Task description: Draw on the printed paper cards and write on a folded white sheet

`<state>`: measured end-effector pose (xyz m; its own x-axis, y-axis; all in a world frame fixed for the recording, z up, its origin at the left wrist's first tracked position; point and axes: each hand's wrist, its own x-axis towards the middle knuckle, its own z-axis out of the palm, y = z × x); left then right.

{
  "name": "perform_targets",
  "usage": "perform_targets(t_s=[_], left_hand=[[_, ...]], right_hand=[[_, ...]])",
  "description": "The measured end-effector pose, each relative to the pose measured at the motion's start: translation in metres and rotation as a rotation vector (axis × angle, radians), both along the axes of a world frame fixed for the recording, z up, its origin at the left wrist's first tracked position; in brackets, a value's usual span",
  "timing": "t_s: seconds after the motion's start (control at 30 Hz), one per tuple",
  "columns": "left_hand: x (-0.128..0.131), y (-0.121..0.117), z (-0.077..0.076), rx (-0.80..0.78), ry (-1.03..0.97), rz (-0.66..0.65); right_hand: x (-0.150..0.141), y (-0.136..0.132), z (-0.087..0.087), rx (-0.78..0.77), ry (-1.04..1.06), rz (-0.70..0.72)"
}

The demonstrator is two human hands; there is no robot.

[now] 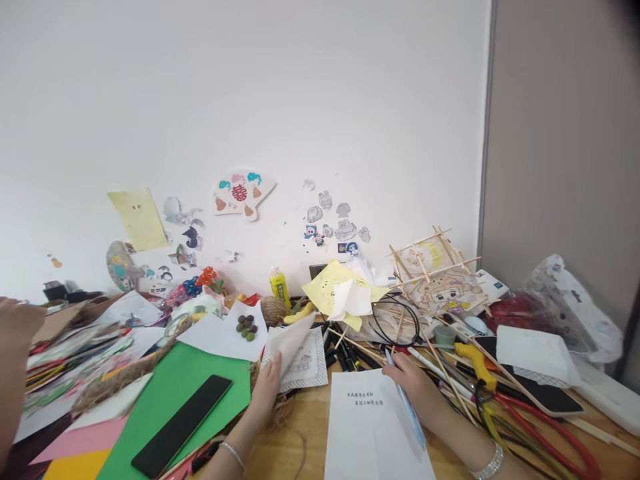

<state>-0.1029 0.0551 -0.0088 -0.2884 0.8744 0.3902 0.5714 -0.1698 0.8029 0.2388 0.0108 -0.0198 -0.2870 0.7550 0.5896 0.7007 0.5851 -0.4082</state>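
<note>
My left hand grips a folded white paper that stands up from the desk, over a printed sheet with a line drawing. My right hand is closed round a light blue pen, its tip near the top right corner of a white sheet with two lines of writing. Both wrists wear bracelets.
Green card with a black phone lies at left beside coloured papers. Markers, wooden sticks, a yellow glue gun, red cable, a stick-frame lantern and tissues crowd the right. Another person's hand shows at far left.
</note>
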Motion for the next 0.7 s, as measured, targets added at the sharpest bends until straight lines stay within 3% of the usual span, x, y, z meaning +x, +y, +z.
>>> perform_targets(t_s=[0.13,0.27,0.37,0.43,0.57,0.7], left_hand=[[-0.01,0.002,0.014,0.122,-0.047,0.094],[-0.004,0.0,0.023,0.139,0.136,-0.091],[0.008,-0.004,0.014,0.054,0.356,-0.295],[0.016,-0.007,0.005,-0.037,0.481,-0.363],[0.022,-0.005,-0.005,-0.186,0.676,-0.35],[0.022,-0.002,0.0,-0.26,0.794,-0.358]], right_hand=[[0.001,0.002,-0.002,0.004,-0.028,-0.016],[0.002,0.002,-0.002,0.027,-0.067,-0.003],[0.001,0.001,-0.001,0.03,-0.05,0.01],[0.001,0.0,0.0,0.029,-0.03,0.011],[0.0,0.0,0.0,0.008,-0.05,0.0],[0.001,0.001,0.0,0.02,-0.09,-0.004]])
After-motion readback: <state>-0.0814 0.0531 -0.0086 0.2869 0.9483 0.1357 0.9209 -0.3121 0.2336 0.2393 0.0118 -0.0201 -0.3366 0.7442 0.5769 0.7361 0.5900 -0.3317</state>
